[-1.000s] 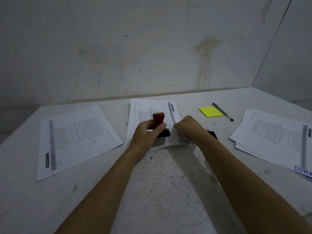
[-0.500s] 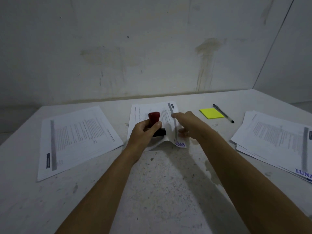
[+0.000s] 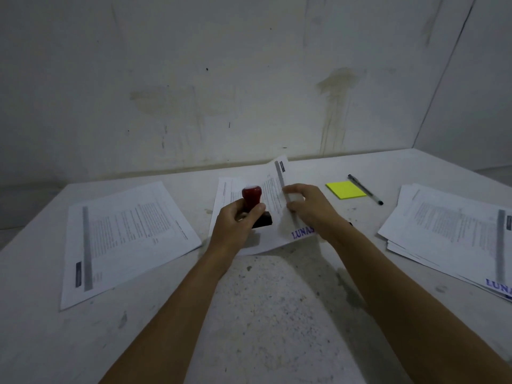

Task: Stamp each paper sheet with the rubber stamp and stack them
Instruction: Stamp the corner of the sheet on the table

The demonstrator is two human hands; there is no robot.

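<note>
My left hand (image 3: 238,223) grips the rubber stamp (image 3: 252,196), red knob up, its black base just above the middle sheet. That middle sheet (image 3: 273,189) carries a purple stamp mark reading "LUNAS" near its front right corner. My right hand (image 3: 307,207) pinches the sheet's right edge, and the far right corner lifts off the table. A pile of printed sheets without a visible mark (image 3: 122,234) lies to the left. To the right sits a stack of stamped sheets (image 3: 454,234) with a purple mark at its near corner.
A yellow sticky-note pad (image 3: 345,189) and a black pen (image 3: 365,189) lie between the middle sheet and the right stack. The white table (image 3: 263,314) meets a stained wall at the back. My forearms cross the table's front.
The stamp has lifted off the sheet, uncovering the purple mark. My right hand moved from the sheet's front corner to its right edge and raised that side.
</note>
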